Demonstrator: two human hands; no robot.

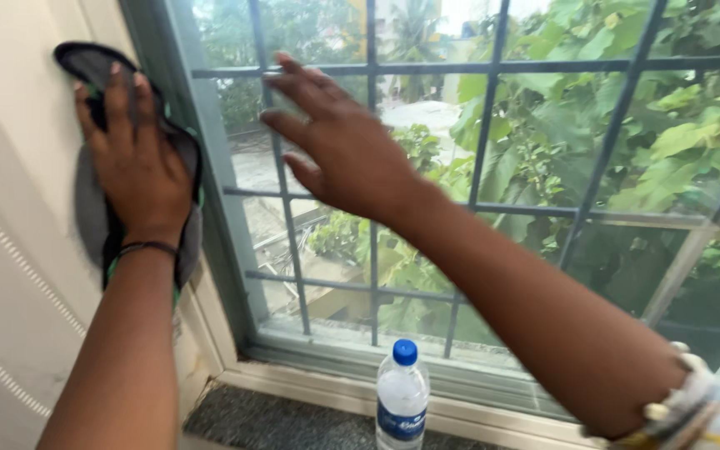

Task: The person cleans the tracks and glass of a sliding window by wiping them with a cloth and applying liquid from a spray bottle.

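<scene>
Grey cloth (93,208), edged in green, lies flat against the cream wall just left of the window frame (210,208), pinned there by the left hand (137,158) with its fingers (118,87) laid out long and slightly apart on the fabric. The right hand (339,142) is up in front of the window's metal grille (372,167), right of the frame, fingers spread and gripping nothing. Below the window, on the speckled stone sill (277,421), a clear plastic bottle (402,400) with a blue cap stands upright.
</scene>
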